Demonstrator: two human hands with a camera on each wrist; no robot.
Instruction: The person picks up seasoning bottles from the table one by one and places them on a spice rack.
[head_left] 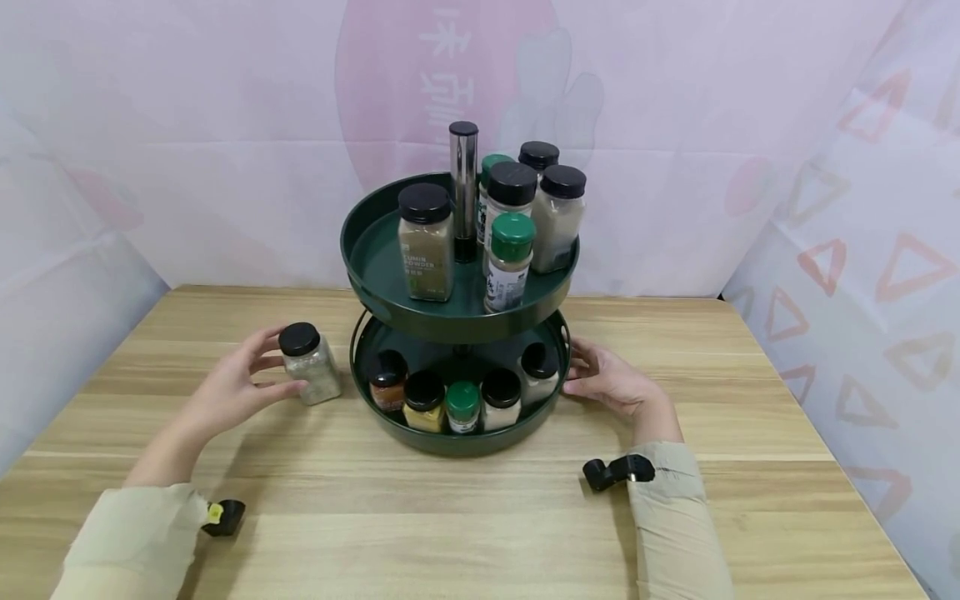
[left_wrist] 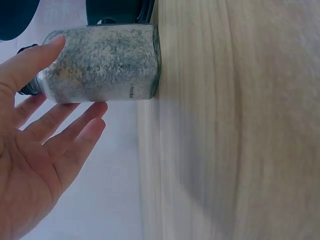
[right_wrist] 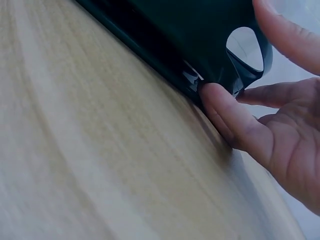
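Observation:
A clear square spice jar with a black lid and pale, flecked contents stands left of a dark green two-tier turntable. My left hand holds this jar, thumb across its near side and fingertips along another side. In the left wrist view the spice jar's base meets the tabletop. My right hand is at the right side of the lower tier. A fingertip there touches the green wall low down, beside an oval cut-out; where the thumb tip meets it is cut off by the frame.
The upper tier carries a cumin powder jar, a green-capped bottle and several black-lidded jars around a metal post. Several more jars sit in the lower tier, among them a yellow one. Printed cloth hangs behind the wooden table.

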